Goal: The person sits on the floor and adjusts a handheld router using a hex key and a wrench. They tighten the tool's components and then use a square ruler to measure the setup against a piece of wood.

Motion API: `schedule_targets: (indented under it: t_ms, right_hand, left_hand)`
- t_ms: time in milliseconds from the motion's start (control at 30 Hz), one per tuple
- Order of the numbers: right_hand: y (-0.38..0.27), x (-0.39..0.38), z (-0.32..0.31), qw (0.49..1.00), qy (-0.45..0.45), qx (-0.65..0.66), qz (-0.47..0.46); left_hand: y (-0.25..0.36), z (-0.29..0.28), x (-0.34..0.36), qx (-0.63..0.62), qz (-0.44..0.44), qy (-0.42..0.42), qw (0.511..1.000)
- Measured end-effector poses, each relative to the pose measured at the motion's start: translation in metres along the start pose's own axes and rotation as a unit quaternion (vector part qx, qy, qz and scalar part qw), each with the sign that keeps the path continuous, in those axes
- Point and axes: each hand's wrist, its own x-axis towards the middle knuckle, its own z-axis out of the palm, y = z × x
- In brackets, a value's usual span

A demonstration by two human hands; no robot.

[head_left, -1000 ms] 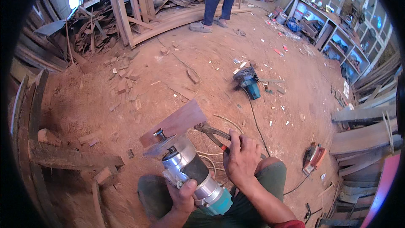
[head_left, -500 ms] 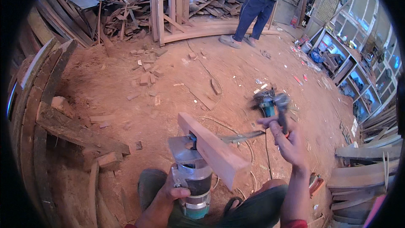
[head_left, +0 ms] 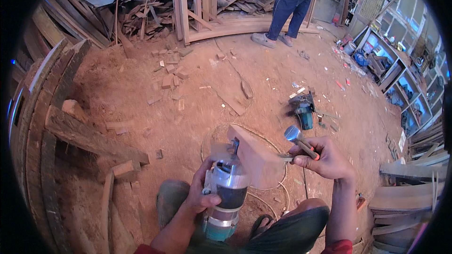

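Observation:
My left hand [head_left: 201,198] grips the metal and black body of a power router [head_left: 230,196] with a teal end cap, held upright between my knees. At its top, a reddish wooden block [head_left: 256,162] is set against the base, and a dark bit [head_left: 235,146] shows beside it. My right hand [head_left: 325,157] is closed around a hammer [head_left: 301,142] with a shiny head and an orange-and-black handle. A thin flat metal piece [head_left: 285,158] reaches from those fingers to the block's right end; its kind is not clear.
A teal power saw [head_left: 302,109] lies on the dusty floor ahead. A cord [head_left: 286,178] loops near my feet. Wood offcuts [head_left: 170,77] are scattered ahead left, with timber stacks [head_left: 70,127] at left and right. Another person [head_left: 289,11] stands far off by a shelf [head_left: 393,73].
The hammer and right hand have come lower, its head now left of the hand near the block. The router and block have turned, the block's end now nearer my right fingers.

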Motion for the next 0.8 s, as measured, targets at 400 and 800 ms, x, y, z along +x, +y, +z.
schedule_targets:
  t_ms: [400,800]
  right_hand:
    - [-0.007,-0.017,-0.007,0.988,-0.050,-0.141,0.046]
    - [-0.022,-0.028,-0.002,0.978,-0.057,-0.169,0.107]
  left_hand:
    - [-0.009,-0.008,0.003,0.079,-0.039,-0.041,0.995]
    - [-0.006,0.002,-0.001,0.097,-0.034,-0.009,0.995]
